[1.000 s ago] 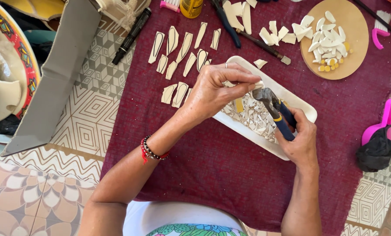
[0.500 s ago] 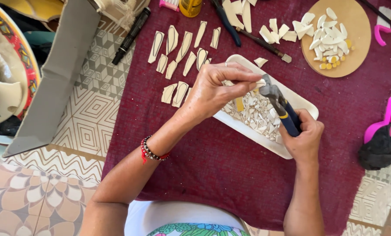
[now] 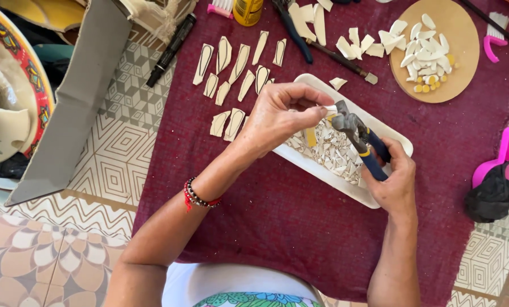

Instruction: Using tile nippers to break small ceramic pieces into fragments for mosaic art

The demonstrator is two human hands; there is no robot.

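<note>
My left hand [image 3: 280,116] pinches a small pale tile piece [image 3: 330,108] between thumb and fingers above a white rectangular tray [image 3: 399,142]. My right hand [image 3: 395,182] grips blue-handled nippers [image 3: 359,136], whose metal jaws meet the tile piece. The tray holds several pale broken tile shards [image 3: 328,153] and one yellow bit. Cut leaf-shaped cream tile pieces [image 3: 231,74] lie in rows on the maroon cloth [image 3: 277,216] left of the tray.
A round wooden board [image 3: 462,34] with white and yellow tile bits sits at the top right. Beside it lie a pink tool, a second pair of blue pliers [image 3: 293,28] and a brush. A pink dustpan [image 3: 507,159] with a black lump is right; a grey cardboard box [image 3: 72,102] left.
My right hand with the nippers has shifted slightly down and right along the tray. The left hand keeps its pinch on the tile piece at the jaws.
</note>
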